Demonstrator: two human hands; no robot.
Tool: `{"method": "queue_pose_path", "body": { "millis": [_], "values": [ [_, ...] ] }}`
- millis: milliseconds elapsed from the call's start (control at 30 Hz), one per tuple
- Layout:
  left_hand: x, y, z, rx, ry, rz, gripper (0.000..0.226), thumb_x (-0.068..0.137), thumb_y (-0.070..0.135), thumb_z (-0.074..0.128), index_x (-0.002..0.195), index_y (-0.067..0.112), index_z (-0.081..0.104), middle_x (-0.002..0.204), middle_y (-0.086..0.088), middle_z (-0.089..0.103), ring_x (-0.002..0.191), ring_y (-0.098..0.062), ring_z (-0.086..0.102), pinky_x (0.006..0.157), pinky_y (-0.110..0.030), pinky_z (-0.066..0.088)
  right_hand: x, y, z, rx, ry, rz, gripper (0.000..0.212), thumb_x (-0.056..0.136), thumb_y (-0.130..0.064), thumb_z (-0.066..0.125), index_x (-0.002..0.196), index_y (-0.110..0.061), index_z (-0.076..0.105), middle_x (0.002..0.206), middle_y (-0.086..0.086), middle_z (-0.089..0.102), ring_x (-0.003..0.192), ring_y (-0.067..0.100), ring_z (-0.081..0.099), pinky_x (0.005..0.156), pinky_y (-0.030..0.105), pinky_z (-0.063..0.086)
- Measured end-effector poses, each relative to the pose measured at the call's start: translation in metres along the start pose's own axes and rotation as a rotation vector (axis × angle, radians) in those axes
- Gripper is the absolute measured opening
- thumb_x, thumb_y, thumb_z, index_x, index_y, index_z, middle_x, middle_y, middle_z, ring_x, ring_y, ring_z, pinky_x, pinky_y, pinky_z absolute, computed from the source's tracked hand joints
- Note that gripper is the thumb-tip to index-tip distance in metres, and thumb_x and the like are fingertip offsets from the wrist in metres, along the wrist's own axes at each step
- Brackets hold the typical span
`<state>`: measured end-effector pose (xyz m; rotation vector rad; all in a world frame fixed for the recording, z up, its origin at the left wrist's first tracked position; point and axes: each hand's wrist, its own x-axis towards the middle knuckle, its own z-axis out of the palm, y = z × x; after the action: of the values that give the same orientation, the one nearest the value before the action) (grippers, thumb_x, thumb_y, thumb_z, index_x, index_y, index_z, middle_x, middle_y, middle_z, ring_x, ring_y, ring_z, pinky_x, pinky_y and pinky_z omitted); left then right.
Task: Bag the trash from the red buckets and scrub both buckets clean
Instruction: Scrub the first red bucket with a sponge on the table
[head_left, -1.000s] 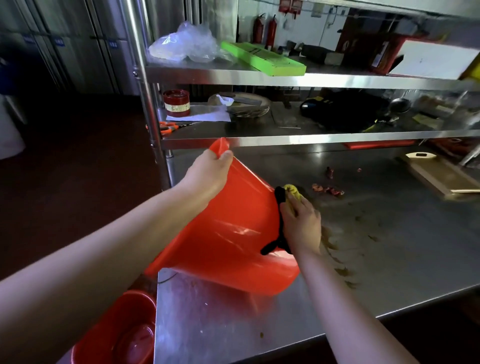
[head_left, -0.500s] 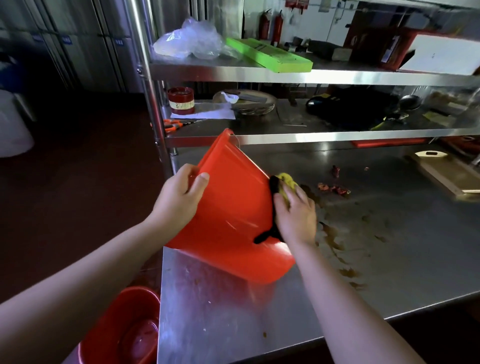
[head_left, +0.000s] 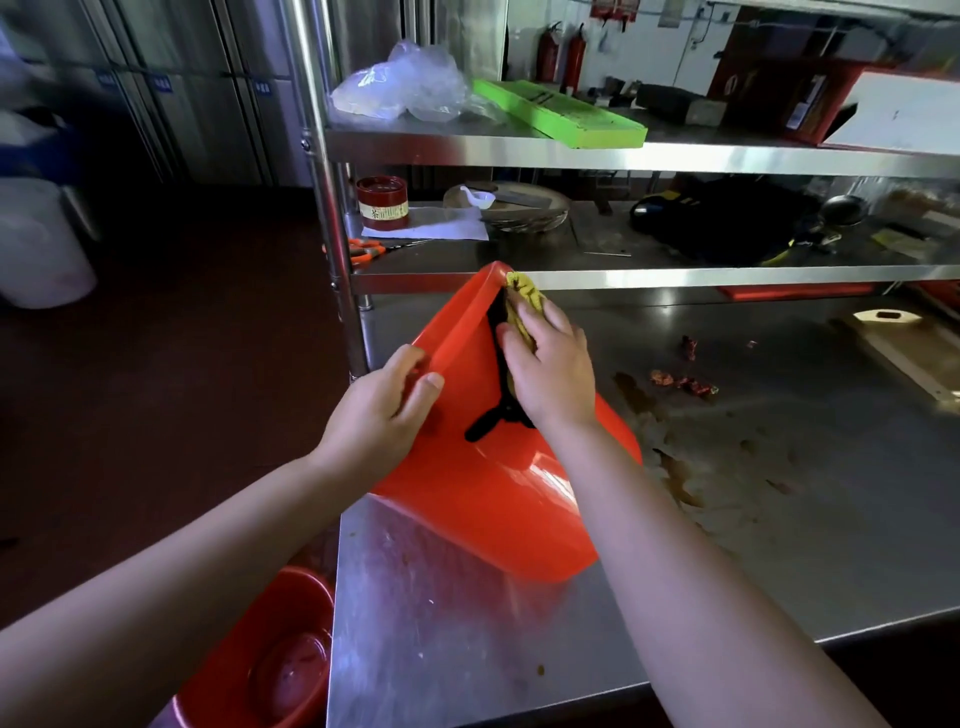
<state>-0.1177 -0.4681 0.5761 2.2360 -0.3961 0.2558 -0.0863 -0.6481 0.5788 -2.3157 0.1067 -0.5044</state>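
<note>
Hands: left hand (head_left: 379, 415) grips the red bucket (head_left: 493, 493) by its rim; right hand (head_left: 553, 374) presses a yellow scrubber (head_left: 524, 301) flat on its wall.
Bucket: tilted at the near-left corner of the bench (head_left: 779, 519).
Risk: hard scrubbing could slide it off.

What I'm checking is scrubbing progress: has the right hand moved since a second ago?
Yes. The right hand and sponge slid up the bucket toward its rim, nearer the lower shelf.

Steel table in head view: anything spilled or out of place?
Yes. Brown smears streak the steel table right of the tilted red bucket, and reddish scraps lie loose farther back. A second red bucket sits low beside the table's left edge.
</note>
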Motion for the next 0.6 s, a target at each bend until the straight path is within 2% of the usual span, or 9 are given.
{"method": "queue_pose_path", "body": {
  "millis": [67,133,200,233,300,367,467,500,600],
  "values": [
    [-0.006,-0.005,-0.006,-0.063,-0.014,-0.008,0.018,0.092,0.038,0.042,0.091,0.022,0.049,0.053,0.003,0.046,0.046,-0.013,0.042,0.048,-0.034,0.036,-0.004,0.023,-0.001,0.008,0.016,0.051,0.041,0.093,-0.044,0.043,0.134,-0.038,0.05,0.144,-0.014,0.041,0.127,0.016,0.036,0.103,0.034,0.035],
    [-0.008,-0.012,-0.015,-0.097,-0.034,-0.03,0.014,0.085,0.034,0.041,0.082,0.023,0.048,0.051,0.004,0.043,0.044,-0.008,0.04,0.046,-0.032,0.034,-0.013,0.053,-0.004,-0.011,0.016,0.152,0.042,0.089,-0.049,0.041,0.126,-0.037,0.057,0.135,-0.013,0.05,0.12,0.02,0.046,0.094,0.038,0.044],
    [-0.004,-0.013,-0.027,-0.121,-0.065,-0.059,0.006,0.077,0.026,0.044,0.081,0.024,0.047,0.06,0.005,0.046,0.051,-0.006,0.041,0.05,-0.03,0.036,-0.027,0.079,-0.012,-0.029,0.01,0.237,0.046,0.085,-0.053,0.038,0.121,-0.035,0.062,0.128,-0.013,0.055,0.115,0.022,0.051,0.087,0.038,0.047],
    [0.0,-0.009,-0.031,-0.182,-0.079,-0.073,0.015,0.072,0.022,0.046,0.087,0.025,0.048,0.071,0.004,0.05,0.058,-0.005,0.045,0.054,-0.028,0.039,-0.034,0.089,-0.016,-0.031,0.01,0.265,0.047,0.085,-0.053,0.039,0.121,-0.034,0.062,0.128,-0.012,0.055,0.115,0.021,0.051,0.088,0.039,0.047],
    [0.018,0.003,-0.035,-0.349,-0.092,-0.157,0.045,0.068,0.017,0.051,0.112,0.02,0.042,0.1,0.001,0.053,0.078,-0.006,0.052,0.061,-0.025,0.045,-0.042,0.099,-0.021,-0.025,0.024,0.282,0.048,0.084,-0.054,0.038,0.121,-0.035,0.062,0.128,-0.012,0.056,0.118,0.021,0.05,0.093,0.042,0.047],
    [0.045,0.015,-0.034,-0.377,-0.114,-0.32,0.048,0.08,0.022,0.057,0.123,0.022,0.034,0.111,-0.001,0.054,0.089,-0.013,0.058,0.067,-0.028,0.049,-0.048,0.096,-0.021,-0.039,0.034,0.245,0.045,0.087,-0.051,0.041,0.125,-0.034,0.06,0.134,-0.01,0.053,0.123,0.022,0.046,0.098,0.041,0.044],
    [0.07,0.024,-0.027,-0.196,-0.16,-0.494,0.037,0.092,0.046,0.046,0.121,0.023,0.048,0.101,0.001,0.061,0.091,-0.018,0.06,0.084,-0.035,0.048,-0.054,0.088,-0.015,-0.123,0.05,0.139,0.039,0.094,-0.034,0.051,0.132,-0.028,0.055,0.142,-0.005,0.048,0.126,0.024,0.041,0.099,0.035,0.037],
    [0.07,0.024,-0.023,-0.125,-0.136,-0.483,0.037,0.094,0.047,0.042,0.117,0.021,0.054,0.094,0.003,0.06,0.086,-0.016,0.057,0.078,-0.032,0.046,-0.057,0.083,-0.014,-0.145,0.055,0.113,0.039,0.094,-0.032,0.052,0.132,-0.028,0.055,0.142,-0.005,0.048,0.124,0.024,0.041,0.098,0.033,0.036],
    [0.053,0.023,-0.018,-0.026,-0.042,-0.425,0.038,0.095,0.048,0.038,0.101,0.016,0.057,0.081,-0.001,0.058,0.07,-0.02,0.056,0.062,-0.036,0.048,-0.057,0.063,-0.007,-0.158,0.045,0.041,0.04,0.094,-0.034,0.052,0.133,-0.029,0.053,0.142,-0.006,0.047,0.121,0.024,0.042,0.098,0.032,0.034]
  ]
}}
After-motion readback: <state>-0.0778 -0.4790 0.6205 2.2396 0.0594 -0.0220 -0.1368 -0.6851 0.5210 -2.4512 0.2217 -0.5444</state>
